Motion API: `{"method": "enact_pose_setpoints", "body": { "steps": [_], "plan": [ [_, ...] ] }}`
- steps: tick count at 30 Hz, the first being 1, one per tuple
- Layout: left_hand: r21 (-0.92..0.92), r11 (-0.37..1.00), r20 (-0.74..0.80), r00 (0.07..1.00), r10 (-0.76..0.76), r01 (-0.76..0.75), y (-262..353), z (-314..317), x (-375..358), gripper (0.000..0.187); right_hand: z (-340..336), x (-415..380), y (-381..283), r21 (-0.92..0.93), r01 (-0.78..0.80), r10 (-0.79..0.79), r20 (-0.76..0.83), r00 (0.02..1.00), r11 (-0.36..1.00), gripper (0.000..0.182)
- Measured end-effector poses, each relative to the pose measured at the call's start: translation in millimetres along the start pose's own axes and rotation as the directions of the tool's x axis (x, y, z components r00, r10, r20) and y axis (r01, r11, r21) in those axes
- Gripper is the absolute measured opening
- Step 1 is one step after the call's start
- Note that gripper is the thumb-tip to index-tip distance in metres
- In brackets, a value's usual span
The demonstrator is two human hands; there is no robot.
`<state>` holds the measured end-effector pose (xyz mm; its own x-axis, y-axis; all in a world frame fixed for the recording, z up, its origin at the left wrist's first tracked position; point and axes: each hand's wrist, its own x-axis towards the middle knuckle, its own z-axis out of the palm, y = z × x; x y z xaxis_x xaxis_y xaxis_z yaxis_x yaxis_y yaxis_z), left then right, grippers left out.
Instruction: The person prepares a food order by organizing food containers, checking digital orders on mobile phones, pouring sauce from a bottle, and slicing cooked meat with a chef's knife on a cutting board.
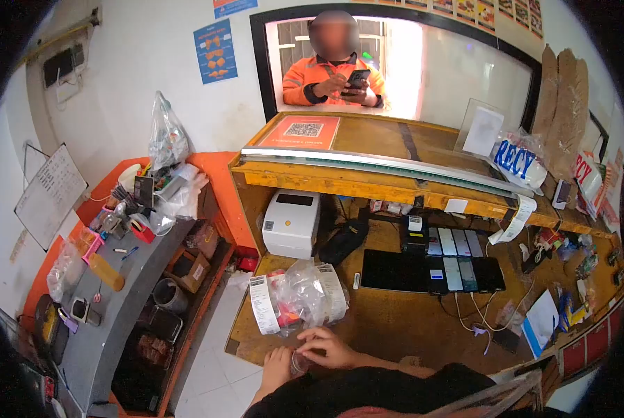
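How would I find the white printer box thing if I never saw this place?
Start at the long wooden counter under the window. On the lower desk beneath its left end stands the white label printer. It is the only big white box there; the neighbours to its right are a black pouch and dark, flat phones.

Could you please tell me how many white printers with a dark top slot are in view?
1: the white printer sits on the lower desk shelf under the wooden counter, left of the row of phones. Others may be hidden.
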<state>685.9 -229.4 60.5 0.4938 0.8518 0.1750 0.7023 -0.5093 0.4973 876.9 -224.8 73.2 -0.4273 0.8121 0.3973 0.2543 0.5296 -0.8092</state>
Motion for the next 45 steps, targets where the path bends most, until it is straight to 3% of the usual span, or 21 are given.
{"method": "enact_pose_setpoints", "body": {
  "steps": [2, 5, 10, 12, 13, 16, 19, 20, 21, 22, 24, 25, 28, 36, 45],
  "plan": [
    [0.016, 1.0, 0.023, 1.0, -0.003, 0.003, -2, 6, 2, 0.056, -8, 0, 10, -0.086, 0.002, -0.016, -0.152, 0.988, 0.996, 0.016],
    [0.005, 1.0, 0.024, 0.999, 0.022, -0.022, -3, 10, 6, 0.054, -22, 2, 19, -0.028, -0.056, 0.048, -0.244, 0.969, 0.998, 0.014],
    [0.041, 0.999, 0.023, 1.0, 0.017, -0.018, -5, 18, 13, 0.05, -38, 8, 25, -0.023, -0.141, 0.132, -0.223, 0.966, 0.99, 0.014],
    [0.019, 1.0, 0.037, 0.999, -0.004, 0.004, -9, 21, 12, 0.05, -47, 23, 16, -0.057, -0.043, 0.029, -0.221, 0.975, 0.997, 0.017],
    [-0.003, 1.0, 0.05, 0.998, -0.024, 0.024, -10, 22, 14, 0.05, -59, 38, -3, -0.178, 0.093, -0.129, -0.198, 0.972, 0.98, 0.021],
    [0.015, 0.999, 0.046, 0.998, 0.031, -0.031, 0, 16, 18, 0.045, -108, 83, -88, -0.411, 0.465, -0.507, 0.007, 0.862, 0.784, 0.027],
    [0.001, 0.997, 0.028, 0.997, 0.072, -0.072, 7, 11, 30, 0.045, -137, 108, -153, -0.562, 0.716, -0.766, 0.209, 0.608, 0.415, 0.024],
    [-0.009, 0.997, 0.021, 0.997, 0.076, -0.076, 6, 10, 32, 0.044, -137, 111, -166, -0.607, 0.744, -0.817, 0.256, 0.517, 0.281, 0.025],
    [-0.019, 0.997, 0.016, 0.997, 0.078, -0.077, 5, 10, 34, 0.044, -134, 114, -174, -0.614, 0.731, -0.813, 0.239, 0.53, 0.296, 0.025],
    [-0.032, 0.996, 0.008, 0.997, 0.079, -0.078, 5, 10, 37, 0.044, -131, 117, -181, -0.617, 0.764, -0.862, 0.268, 0.43, 0.189, 0.024],
    [-0.061, 0.996, -0.009, 0.997, 0.072, -0.072, 2, 10, 39, 0.044, -130, 118, -186, -0.629, 0.772, -0.896, 0.29, 0.336, 0.086, 0.025],
    [-0.079, 0.995, -0.025, 0.998, 0.064, -0.066, 0, 11, 41, 0.044, -130, 117, -187, -0.74, 0.671, -0.868, 0.366, 0.335, -0.054, 0.029],
    [-0.14, 0.989, -0.074, 0.997, 0.033, -0.043, -8, 11, 43, 0.043, -140, 119, -188, -0.824, 0.522, -0.819, 0.447, 0.36, -0.22, 0.033],
    [-0.263, 0.965, -0.18, 0.983, -0.044, -0.005, -24, 13, 68, 0.042, -149, 132, -166, -0.808, 0.574, -0.827, 0.408, 0.387, -0.131, 0.025],
    [-0.316, 0.949, -0.204, 0.975, -0.085, 0.017, -37, 13, 91, 0.041, -155, 150, -139, -0.631, 0.775, -0.843, 0.407, 0.351, 0.018, 0.018]
  ]
}}
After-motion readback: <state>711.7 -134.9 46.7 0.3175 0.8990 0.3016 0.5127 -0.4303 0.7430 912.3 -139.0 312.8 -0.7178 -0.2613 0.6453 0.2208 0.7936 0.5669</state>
